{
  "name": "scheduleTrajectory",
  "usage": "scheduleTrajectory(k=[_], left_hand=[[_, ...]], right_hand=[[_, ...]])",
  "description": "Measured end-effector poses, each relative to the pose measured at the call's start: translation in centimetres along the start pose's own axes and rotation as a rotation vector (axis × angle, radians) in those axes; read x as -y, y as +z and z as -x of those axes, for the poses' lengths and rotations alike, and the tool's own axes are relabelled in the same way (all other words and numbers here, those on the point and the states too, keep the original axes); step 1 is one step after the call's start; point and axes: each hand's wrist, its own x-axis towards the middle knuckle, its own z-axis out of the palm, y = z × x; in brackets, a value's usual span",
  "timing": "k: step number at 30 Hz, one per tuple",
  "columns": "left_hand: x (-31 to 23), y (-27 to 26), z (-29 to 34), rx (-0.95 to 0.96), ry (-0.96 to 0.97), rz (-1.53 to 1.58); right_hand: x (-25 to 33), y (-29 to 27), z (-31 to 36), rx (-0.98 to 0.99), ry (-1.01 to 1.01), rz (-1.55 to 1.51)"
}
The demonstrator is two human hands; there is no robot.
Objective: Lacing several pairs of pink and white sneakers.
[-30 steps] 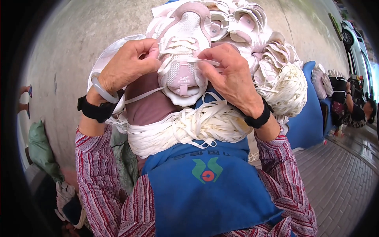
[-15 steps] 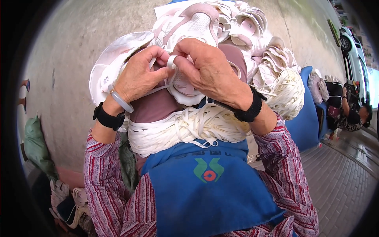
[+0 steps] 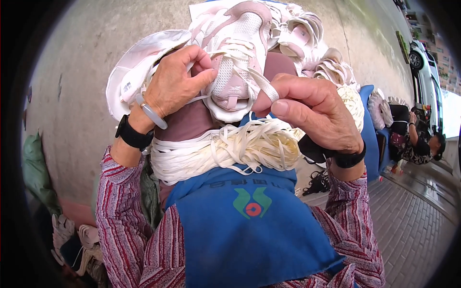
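A white and pink mesh sneaker upper lies across my knees, toe end away from me, its tongue and heel opening nearest. White shoelace runs through its eyelets, pulled out to the right. My right hand pinches that lace between thumb and fingers, at the upper's right side. My left hand is over the upper's left edge. Its thumb and forefinger are a little apart with nothing visible between them; its other fingers are curled out of sight. Another stretch of lace passes under this hand.
A bundle of white laces lies across my lap above a blue apron. More pale uppers rest to the left, with stacks at the far right. A person sits at the right, near a parked car.
My hands have parted. The right one has moved right and toward me, drawing the lace out from the upper; the left has shifted slightly, leaving the eyelets in sight.
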Motion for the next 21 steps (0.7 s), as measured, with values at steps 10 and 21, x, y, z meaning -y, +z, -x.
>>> scheduleTrajectory(k=[10,21], left_hand=[[0.2,0.7,-0.1,-0.156,0.119,-0.04],[1.4,0.5,-0.3,-0.183,0.061,-0.08]], right_hand=[[1.4,3.3,-1.0,-0.061,-0.414,0.398],[6.5,-6.0,6.7,0.069,-0.232,-0.727]])
